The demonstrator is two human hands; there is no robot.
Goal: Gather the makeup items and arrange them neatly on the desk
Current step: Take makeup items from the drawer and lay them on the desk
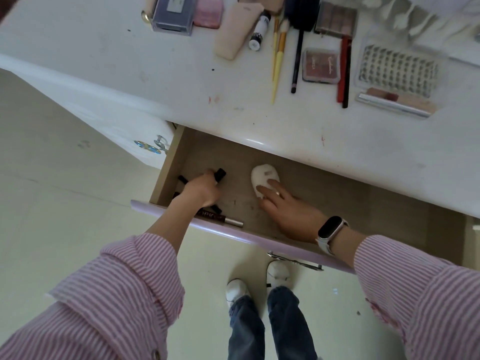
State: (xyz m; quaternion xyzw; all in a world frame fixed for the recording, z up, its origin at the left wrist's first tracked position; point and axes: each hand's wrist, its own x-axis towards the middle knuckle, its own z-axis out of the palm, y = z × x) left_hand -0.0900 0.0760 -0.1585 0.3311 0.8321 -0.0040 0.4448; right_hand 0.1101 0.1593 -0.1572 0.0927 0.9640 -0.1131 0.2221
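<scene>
Gripping a black tube [220,174], the left hand [205,189] should lift cleanly from the drawer [363,196]; the right hand [288,206], fingers flat, should cup the white sponge [262,178] gently.

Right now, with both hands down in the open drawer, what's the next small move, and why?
Probably lift the left hand out with the black tube it grips and set it by the pencils on the desk. The right hand only rests fingertips on the white sponge.

floor [65,203]: pale, bare
shoes [278,272]: white, side by side on the floor
jeans [288,323]: blue
wristband [330,229]: black face, white strap
</scene>
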